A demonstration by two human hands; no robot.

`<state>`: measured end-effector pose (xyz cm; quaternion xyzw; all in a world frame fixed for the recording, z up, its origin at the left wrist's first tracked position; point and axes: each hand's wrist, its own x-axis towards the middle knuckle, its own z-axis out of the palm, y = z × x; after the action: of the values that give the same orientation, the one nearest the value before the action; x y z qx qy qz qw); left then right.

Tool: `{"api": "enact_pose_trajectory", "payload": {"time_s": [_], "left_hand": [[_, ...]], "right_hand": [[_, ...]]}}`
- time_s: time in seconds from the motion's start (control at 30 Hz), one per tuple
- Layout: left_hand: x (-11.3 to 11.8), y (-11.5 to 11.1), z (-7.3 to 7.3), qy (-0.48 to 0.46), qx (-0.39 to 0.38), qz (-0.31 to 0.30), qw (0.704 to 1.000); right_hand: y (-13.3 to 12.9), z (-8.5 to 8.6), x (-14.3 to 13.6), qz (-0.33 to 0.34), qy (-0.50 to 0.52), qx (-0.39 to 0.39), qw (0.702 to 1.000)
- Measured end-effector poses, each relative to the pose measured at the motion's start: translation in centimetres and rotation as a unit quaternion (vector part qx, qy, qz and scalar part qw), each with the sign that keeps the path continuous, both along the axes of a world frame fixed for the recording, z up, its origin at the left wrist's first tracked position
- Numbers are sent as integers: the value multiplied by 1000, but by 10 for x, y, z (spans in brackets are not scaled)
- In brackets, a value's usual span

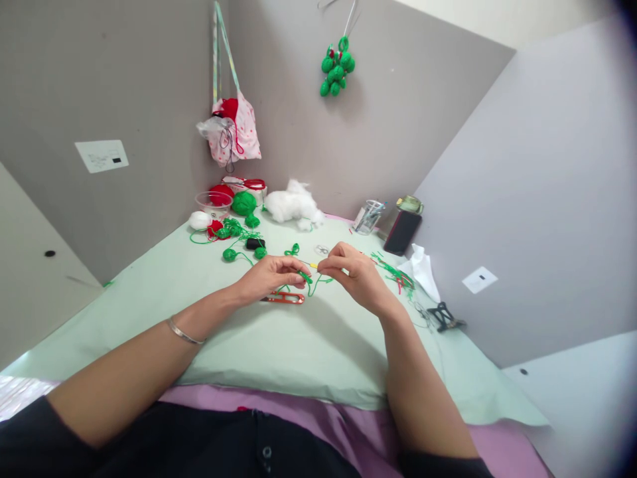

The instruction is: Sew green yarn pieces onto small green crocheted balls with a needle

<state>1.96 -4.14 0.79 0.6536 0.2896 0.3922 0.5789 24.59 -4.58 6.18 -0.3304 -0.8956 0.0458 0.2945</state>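
My left hand pinches a small piece of green yarn work between thumb and fingers. A slim hook with a yellow part, which looks like a crochet hook, sits in the closed fingers of my right hand. Its thin metal end points left toward the yarn work; whether it passes through a loop is too small to tell. Green yarn hangs in a curve below and between the hands. Orange thread snips lie on the table just under my left hand. Behind the hands is a small green yarn piece.
Green yarn balls, a clear tub and white stuffing stand at the back left. To the right are a pen cup, a propped phone, yarn scraps, white tissue and a black clip.
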Motion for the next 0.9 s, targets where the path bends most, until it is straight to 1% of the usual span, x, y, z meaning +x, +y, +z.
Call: {"api": "enact_pose_trajectory", "payload": {"time_s": [0.27,0.4,0.5,0.57,0.63,0.7,0.77,0.9], "left_hand": [[0,-1,2,-7,-3,-26,1000],[1,-4,5,-23,-20,-30,999],[3,-4,3,-39,-41,-30,998],[4,-2,1,-50,-52,-34,997],[4,-1,-1,-56,-64,-25,996],[5,0,-1,-61,-79,-7,995],[6,-1,-1,-62,-92,6,994],[8,-3,0,-57,-122,-4,991]], "right_hand": [[-1,-3,-3,22,18,-31,999],[1,-7,-8,11,52,-40,998],[1,-10,-12,7,72,-46,996],[0,-12,-16,21,71,-51,996],[-2,-13,-18,41,64,-54,996],[-4,-15,-20,53,53,-49,996],[-4,-18,-22,48,41,-35,997],[-6,-22,-26,22,13,-2,1000]]}}
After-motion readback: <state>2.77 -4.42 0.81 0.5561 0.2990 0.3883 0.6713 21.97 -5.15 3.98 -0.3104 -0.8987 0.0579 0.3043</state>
